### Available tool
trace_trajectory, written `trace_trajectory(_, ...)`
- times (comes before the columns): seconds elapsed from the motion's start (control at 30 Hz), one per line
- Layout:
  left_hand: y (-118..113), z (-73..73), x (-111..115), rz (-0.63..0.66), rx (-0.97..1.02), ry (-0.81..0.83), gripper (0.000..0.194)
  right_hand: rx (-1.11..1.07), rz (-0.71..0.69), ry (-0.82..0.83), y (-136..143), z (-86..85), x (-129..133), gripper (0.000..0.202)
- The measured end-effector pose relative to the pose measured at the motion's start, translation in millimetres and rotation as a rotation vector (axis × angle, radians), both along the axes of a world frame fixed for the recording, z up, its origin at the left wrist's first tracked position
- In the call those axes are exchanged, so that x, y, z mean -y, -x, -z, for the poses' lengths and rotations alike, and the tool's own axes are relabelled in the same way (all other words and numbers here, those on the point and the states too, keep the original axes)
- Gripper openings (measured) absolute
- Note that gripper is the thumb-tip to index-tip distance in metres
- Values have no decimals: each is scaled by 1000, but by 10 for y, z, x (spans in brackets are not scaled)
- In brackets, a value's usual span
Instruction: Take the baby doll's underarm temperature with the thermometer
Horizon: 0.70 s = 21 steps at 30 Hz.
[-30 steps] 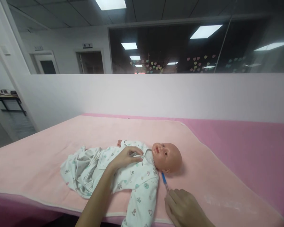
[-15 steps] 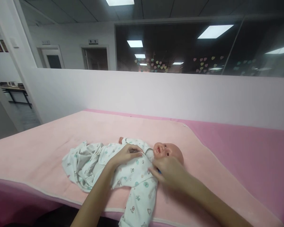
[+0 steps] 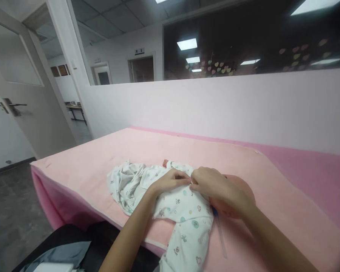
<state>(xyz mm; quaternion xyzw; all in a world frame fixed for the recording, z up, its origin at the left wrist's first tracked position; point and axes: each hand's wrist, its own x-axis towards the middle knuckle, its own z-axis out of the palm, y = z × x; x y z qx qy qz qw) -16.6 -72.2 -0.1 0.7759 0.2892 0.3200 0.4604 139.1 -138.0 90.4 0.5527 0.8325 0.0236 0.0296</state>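
A baby doll (image 3: pixel 245 187) lies on its back in a white printed baby outfit (image 3: pixel 197 223), its head to the right and partly behind my right wrist. On the chest, my left hand (image 3: pixel 170 182) is closed with its fingertips on the outfit's front edge. My right hand (image 3: pixel 209 182) meets it there near the neckline, fingers pinched on the same cloth; the exact grip is partly hidden. Beside the doll's neck lies a thin clear stick with a blue end (image 3: pixel 215 212), partly under the sleeve. The outfit's legs (image 3: pixel 127 185) are bunched at the left.
A pale pink blanket (image 3: pixel 102 151) covers the table over a darker pink cloth (image 3: pixel 314 170). A white half wall (image 3: pixel 215 109) with a window stands behind. At the left are a grey door (image 3: pixel 31 94) and the floor (image 3: pixel 11 204).
My right hand has moved from beside the doll's head to meet my left hand at the chest, leaving the blue-ended stick uncovered. The view has turned left.
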Motion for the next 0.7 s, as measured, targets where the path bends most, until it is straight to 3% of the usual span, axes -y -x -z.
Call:
trace_trajectory(0.47,56,-26,5,4,12,9,27,-56,-28,-25,-64,72,-22,18)
trace_trajectory(0.53,73,-35,-7,-63,23,-19,30,-74,-14,-8,-64,52,12,16)
trace_trajectory(0.7,252,-87,-29,-368,127,-186,35,-117,-84,75,-82,11,57,19)
